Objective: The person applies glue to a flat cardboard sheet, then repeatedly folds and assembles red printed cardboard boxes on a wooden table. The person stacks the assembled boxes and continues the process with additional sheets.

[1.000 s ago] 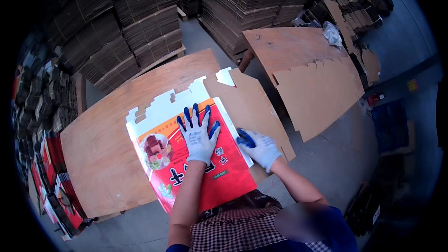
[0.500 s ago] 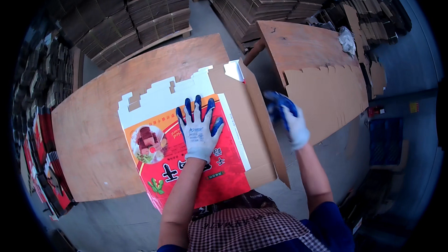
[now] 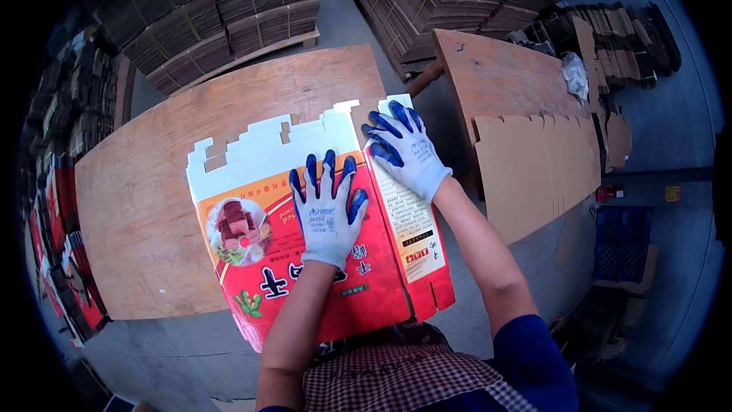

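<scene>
**Two gloved hands flat on a red box**

We see a flat red box (image 3: 305, 259) lying on a wood board (image 3: 145, 214). Its white flaps (image 3: 267, 149) point to 12 o'clock. The left hand (image 3: 329, 210) lies in the middle of the box, fingers spread wide, palm down. The right hand (image 3: 404, 149) rests at 1 o'clock from it, on the box's side panel, fingers spread and flat too. Neither hand pinches anything. Both wear white gloves with blue tips. At 3 o'clock lies a plain brown sheet (image 3: 534, 175) on a second board (image 3: 496, 76). Tall card stacks (image 3: 252, 0) stand at 12 o'clock.
</scene>
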Available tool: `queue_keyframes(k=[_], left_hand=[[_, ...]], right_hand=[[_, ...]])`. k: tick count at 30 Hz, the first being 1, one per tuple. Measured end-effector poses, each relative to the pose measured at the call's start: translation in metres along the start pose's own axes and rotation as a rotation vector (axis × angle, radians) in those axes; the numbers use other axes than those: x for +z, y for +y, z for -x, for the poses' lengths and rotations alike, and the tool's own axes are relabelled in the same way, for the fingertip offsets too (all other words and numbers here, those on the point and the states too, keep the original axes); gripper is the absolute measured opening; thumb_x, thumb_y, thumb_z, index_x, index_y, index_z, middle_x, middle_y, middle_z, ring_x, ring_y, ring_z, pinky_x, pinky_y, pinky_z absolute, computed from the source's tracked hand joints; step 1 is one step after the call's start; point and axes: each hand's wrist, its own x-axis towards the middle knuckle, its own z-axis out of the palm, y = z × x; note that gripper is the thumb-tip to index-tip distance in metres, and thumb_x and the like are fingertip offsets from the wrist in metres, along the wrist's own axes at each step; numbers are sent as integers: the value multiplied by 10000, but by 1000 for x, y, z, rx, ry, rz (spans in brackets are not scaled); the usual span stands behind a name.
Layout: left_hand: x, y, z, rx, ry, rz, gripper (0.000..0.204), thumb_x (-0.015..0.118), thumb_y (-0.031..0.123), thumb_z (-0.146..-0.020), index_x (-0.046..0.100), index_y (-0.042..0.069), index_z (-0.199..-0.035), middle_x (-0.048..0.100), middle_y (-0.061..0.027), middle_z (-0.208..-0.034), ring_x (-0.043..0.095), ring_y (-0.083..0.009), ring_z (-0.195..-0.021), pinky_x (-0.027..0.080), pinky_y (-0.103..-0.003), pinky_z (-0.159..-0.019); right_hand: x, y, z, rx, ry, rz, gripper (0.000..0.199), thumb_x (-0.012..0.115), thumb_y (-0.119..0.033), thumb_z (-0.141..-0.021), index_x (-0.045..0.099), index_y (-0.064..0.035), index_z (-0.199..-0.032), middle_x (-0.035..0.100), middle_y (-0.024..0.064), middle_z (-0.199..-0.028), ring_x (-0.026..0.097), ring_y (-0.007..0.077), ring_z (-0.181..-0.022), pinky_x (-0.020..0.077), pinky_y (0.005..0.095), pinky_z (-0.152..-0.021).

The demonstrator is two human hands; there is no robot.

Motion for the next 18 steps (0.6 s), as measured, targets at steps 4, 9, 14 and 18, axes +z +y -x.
queue_keyframes(k=[4,9,14,18], left_hand=[[2,-4,-13,-30,4,-1,622,610,417,-942,471,207,-1512,300,-93,-1639,147,-356,-1545,35,-586,-1245],[13,-13,-42,-12,91,57,622,640,410,-922,499,200,-1490,350,-99,-1610,192,-353,-1530,33,-585,-1242],[25,-8,-47,-13,123,-38,623,626,409,-926,483,222,-1503,324,-124,-1620,180,-363,-1534,23,-606,-1231],[27,-8,-46,-62,7,-80,645,599,445,-944,442,227,-1531,275,-112,-1646,134,-350,-1549,11,-582,-1238]], right_hand=[[2,-3,1,-4,24,52,387,622,-328,-965,639,-177,-1321,471,71,-1523,294,353,-1487,200,529,-1228],[7,-18,1,66,0,52,436,540,-336,-980,599,-170,-1379,438,87,-1544,292,396,-1477,164,563,-1218],[27,-51,2,275,41,224,540,516,-320,-974,480,-166,-1490,380,88,-1593,270,429,-1483,125,674,-1177],[31,-61,16,306,72,279,567,515,-283,-973,448,-130,-1515,356,108,-1606,273,411,-1486,125,685,-1173]])
